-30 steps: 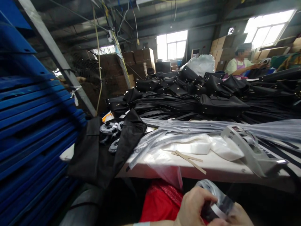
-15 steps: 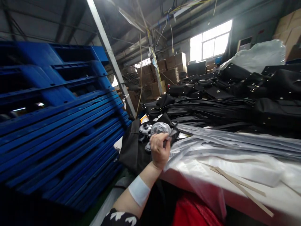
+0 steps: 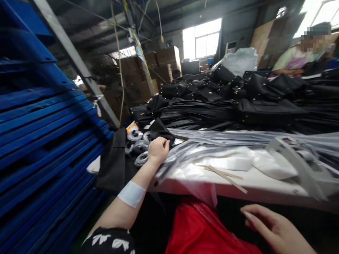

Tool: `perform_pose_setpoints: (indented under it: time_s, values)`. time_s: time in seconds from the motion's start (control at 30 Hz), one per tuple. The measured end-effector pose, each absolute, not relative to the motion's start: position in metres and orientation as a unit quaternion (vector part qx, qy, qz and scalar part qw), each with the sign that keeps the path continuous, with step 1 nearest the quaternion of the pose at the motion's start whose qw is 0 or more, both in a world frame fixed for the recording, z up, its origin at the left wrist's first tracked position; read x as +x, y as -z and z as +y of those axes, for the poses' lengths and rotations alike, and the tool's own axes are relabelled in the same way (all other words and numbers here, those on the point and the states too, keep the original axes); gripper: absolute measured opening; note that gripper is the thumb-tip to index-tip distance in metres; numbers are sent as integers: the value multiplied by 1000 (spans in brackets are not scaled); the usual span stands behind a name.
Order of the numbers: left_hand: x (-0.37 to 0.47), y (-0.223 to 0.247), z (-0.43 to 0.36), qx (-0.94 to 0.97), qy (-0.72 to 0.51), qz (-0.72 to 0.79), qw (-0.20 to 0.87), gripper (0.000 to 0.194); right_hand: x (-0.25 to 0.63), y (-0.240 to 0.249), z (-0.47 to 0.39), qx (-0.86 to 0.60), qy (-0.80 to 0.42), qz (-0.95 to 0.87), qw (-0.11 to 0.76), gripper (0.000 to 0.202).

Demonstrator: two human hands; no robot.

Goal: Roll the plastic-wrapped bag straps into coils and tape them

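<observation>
My left hand (image 3: 158, 151) is closed at the table's left end, its fingers pinched on something I cannot make out. Just left of it lie several grey coiled rolls (image 3: 141, 146), and a black piece of material (image 3: 160, 129) is right behind it. To its right, long grey strips (image 3: 206, 139) run along the table. At the lower right, my right hand (image 3: 261, 220) hangs in front of the table edge, fingers apart and holding nothing. A white patch wraps my left forearm.
Blue pallets (image 3: 47, 148) are stacked at the left. Black bags (image 3: 267, 106) are heaped behind the strips. A grey machine (image 3: 299, 165) and tan strips (image 3: 227, 179) lie on the white table (image 3: 267, 188). A person (image 3: 296, 58) is at the back right.
The view has turned to the right, bringing in the machine, the person and my right hand. The coil at my left hand now lies among the others, apart from its fingertips.
</observation>
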State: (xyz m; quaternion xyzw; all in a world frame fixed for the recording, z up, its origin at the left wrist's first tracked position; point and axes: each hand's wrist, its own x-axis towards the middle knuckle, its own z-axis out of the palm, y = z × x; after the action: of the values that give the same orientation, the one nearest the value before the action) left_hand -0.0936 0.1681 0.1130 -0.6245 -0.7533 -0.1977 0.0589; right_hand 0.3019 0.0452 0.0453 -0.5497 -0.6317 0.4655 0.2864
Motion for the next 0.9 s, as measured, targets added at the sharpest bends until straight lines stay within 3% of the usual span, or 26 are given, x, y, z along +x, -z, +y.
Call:
perform_pose_setpoints:
  time_s: [0.17,0.33,0.63,0.73,0.8,0.9]
  values:
    - [-6,-90,183,-764,127,-632,-1,25,286,-73,36,-533,-485,-654,231,38]
    - [33,-71,203,-740,81,-667,-11,23,298,-71,28,-546,-469,-658,223,38]
    - [46,-98,172,-758,75,-648,-30,23,309,-63,30,-563,-489,-596,299,35]
    - [62,-115,118,-828,95,-531,-151,30,309,-62,46,-558,-550,-457,421,46]
    - [75,-118,77,-896,100,-344,-262,32,313,-64,62,-524,-615,-334,486,51]
    - [89,-109,31,-914,103,-165,-356,30,325,-71,88,-498,-648,-233,526,35]
